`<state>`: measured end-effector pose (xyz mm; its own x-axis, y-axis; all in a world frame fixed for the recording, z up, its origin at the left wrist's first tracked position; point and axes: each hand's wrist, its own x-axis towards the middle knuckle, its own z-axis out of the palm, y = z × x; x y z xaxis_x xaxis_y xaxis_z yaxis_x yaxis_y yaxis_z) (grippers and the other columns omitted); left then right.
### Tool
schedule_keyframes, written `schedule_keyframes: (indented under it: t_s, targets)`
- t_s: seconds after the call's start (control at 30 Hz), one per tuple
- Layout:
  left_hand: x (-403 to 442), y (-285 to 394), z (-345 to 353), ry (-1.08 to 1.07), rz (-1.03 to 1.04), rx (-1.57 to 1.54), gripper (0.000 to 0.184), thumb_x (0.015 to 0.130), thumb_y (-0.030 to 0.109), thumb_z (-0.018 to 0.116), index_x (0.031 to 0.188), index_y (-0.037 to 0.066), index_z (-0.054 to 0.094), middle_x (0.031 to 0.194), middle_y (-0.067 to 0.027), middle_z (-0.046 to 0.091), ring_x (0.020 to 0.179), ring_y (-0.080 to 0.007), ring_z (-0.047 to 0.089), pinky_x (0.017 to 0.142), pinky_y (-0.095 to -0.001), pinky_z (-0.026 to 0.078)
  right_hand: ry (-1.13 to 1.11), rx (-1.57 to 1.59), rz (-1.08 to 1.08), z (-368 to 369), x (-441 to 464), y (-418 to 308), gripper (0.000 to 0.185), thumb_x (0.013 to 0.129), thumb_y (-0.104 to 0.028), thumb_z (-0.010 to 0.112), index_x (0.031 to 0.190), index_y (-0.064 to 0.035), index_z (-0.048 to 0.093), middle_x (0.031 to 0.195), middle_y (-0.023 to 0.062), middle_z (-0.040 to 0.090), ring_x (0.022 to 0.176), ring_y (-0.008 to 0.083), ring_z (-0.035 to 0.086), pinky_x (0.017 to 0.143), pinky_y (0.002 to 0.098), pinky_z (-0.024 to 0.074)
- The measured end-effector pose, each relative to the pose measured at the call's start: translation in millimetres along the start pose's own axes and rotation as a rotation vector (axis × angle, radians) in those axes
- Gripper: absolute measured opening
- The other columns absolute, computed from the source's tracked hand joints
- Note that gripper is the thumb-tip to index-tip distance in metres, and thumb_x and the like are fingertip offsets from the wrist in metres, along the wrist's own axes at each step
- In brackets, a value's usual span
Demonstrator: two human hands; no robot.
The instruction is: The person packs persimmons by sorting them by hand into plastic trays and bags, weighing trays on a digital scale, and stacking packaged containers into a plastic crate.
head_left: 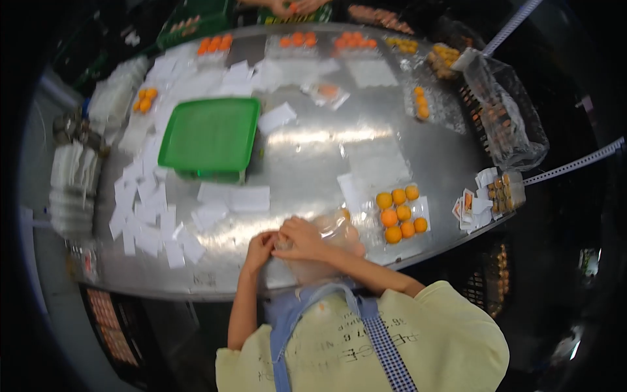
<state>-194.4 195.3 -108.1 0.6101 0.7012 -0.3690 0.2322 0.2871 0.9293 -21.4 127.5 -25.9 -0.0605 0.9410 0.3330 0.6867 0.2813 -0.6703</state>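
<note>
Both hands together at lower centre of frame, left hand (262, 248) and right hand (302, 239) with fingertips bunched at one spot; can't tell what exactly they grip, too small and blurred. Clear plastic pack (334, 227) lies just beside the right hand, partly behind that wrist, pale rounded shapes showing through; contents not readable. Block of orange fruit (403, 213) near it, centre right, on a clear tray over white paper. Farther right at table edge: clear box of fruit (506, 193), printed cards (467, 208) next to it. Left of hands: scattered white paper slips (149, 212) on the metal table (304, 170). Green lid (210, 134) on a tub, upper left of centre. Clear tray stacks (117, 91) along left edge, small fruit cluster (145, 100) beside them. Short fruit row (421, 102) upper right on clear plastic; large clear bag (513, 117) right of that. Red-orange fruit groups (356, 41) along the far edge, top of frame. Another person's hands (294, 8) at top centre. Dark crate with pink packs (114, 320) below table, lower left.
</note>
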Motion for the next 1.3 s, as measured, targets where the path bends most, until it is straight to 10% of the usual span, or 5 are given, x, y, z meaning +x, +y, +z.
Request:
schedule_keyframes:
  t_s: [0.2,1.3]
  targets:
    - [-1.1,0.8,8.4,0.029,-0.053,-0.094,0.020,0.091,0.007,0.052,0.108,-0.001,0.061,0.087,-0.0064,0.064,0.070,-0.0099,0.060,0.055,-0.0229,0.053,-0.112,-0.022,-0.077,-47.7,-17.8,-51.9,0.038,0.067,-0.040,0.073,0.076,-0.0091,0.051,0.082,0.0079,0.050,0.082,0.0275,0.048,0.070,0.0369,0.0411]
    - [-40.3,-9.1,-13.2,0.318,-0.183,-0.003,0.020,0.092,0.006,0.050,0.108,0.002,0.059,0.087,-0.0056,0.061,0.072,-0.0107,0.061,0.055,-0.0228,0.054,-0.212,0.128,-0.360,-91.3,-70.8,-82.3,0.032,0.068,-0.024,0.074,0.074,-0.0066,0.048,0.071,0.0052,0.043,0.069,0.0218,0.047,0.069,0.0324,0.0376]
